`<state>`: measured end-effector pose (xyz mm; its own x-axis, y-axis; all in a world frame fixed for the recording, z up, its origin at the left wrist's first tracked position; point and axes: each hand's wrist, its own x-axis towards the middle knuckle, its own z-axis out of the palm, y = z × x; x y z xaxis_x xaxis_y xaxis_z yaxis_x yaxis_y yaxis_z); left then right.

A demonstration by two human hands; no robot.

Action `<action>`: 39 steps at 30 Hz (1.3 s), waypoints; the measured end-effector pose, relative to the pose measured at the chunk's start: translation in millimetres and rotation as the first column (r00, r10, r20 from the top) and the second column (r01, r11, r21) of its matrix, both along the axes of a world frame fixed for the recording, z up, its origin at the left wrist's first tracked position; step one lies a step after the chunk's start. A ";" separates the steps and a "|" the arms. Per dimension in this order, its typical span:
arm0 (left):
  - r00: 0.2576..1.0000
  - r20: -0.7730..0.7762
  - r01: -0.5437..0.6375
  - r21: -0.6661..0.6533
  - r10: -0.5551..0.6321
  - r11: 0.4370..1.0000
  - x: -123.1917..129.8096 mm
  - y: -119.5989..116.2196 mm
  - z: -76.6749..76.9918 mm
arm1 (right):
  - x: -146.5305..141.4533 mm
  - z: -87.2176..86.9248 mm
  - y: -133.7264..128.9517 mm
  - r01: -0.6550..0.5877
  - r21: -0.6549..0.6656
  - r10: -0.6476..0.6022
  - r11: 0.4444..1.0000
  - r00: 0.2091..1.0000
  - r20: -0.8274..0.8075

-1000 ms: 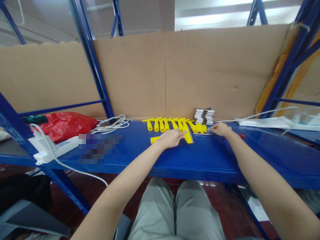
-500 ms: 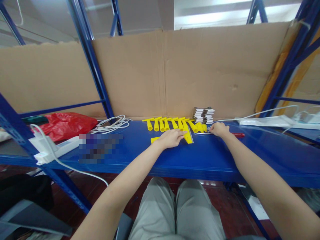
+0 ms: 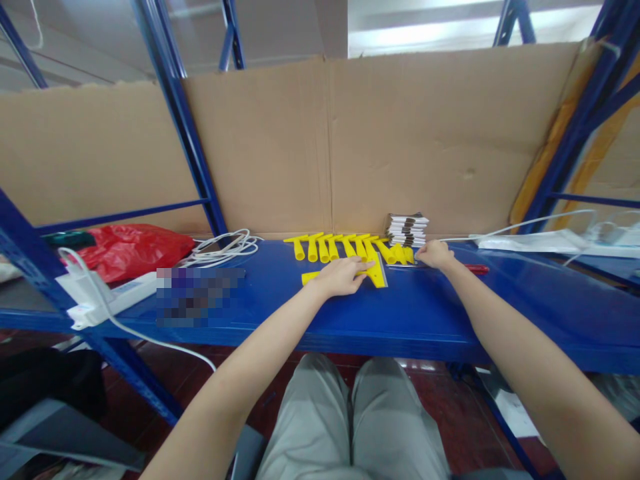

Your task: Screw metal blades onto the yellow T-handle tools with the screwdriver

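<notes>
My left hand is closed round a yellow T-shaped tool lying on the blue shelf, its handle end showing left of the hand and a clear strip along its right edge. Farther right, my right hand has its fingers pinched together beside small yellow pieces; what is between the fingertips is too small to make out. Several more yellow T-shaped tools stand in a row behind my left hand. A red-handled tool lies partly behind my right wrist.
A stack of small white-and-dark packets stands near the cardboard wall. At the left are a red plastic bag, coiled white cable and a white power strip. A white flat package lies at the right.
My right hand has shifted very slightly left. My left hand stays on the yellow tool, almost unmoved.
</notes>
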<state>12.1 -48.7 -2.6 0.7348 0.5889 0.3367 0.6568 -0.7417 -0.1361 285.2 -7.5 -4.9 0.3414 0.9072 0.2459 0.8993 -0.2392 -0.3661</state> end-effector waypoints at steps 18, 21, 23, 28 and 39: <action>0.998 -0.046 0.053 0.016 -0.053 0.998 1.5 -0.9 -2.7 | -68.4 -0.9 -20.0 -0.647 0.314 0.718 0.695 0.640 -0.274; 0.997 -0.049 0.060 0.017 -0.059 0.998 1.2 -0.6 -2.8 | -67.2 -1.7 -18.2 -0.659 0.291 0.720 0.693 0.649 -0.245; 0.997 -0.052 0.061 0.017 -0.060 0.998 1.3 -0.6 -2.8 | -67.4 -1.7 -17.6 -0.667 0.277 0.722 0.692 0.653 -0.229; 0.996 -0.058 0.065 0.014 -0.064 0.998 1.7 -1.2 -2.6 | -70.8 -1.5 -18.0 -0.648 0.269 0.700 0.712 0.683 -0.208; 0.996 -0.058 0.073 0.000 -0.072 0.997 1.7 -2.0 -1.7 | -73.7 0.6 -18.1 -0.651 0.219 0.683 0.727 0.716 -0.141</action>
<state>13.9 -50.7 -4.3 0.7938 0.5326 0.2936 0.5922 -0.7867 -0.1743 211.6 -25.6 -4.3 -0.2836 0.8770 0.3877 0.7074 0.4644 -0.5329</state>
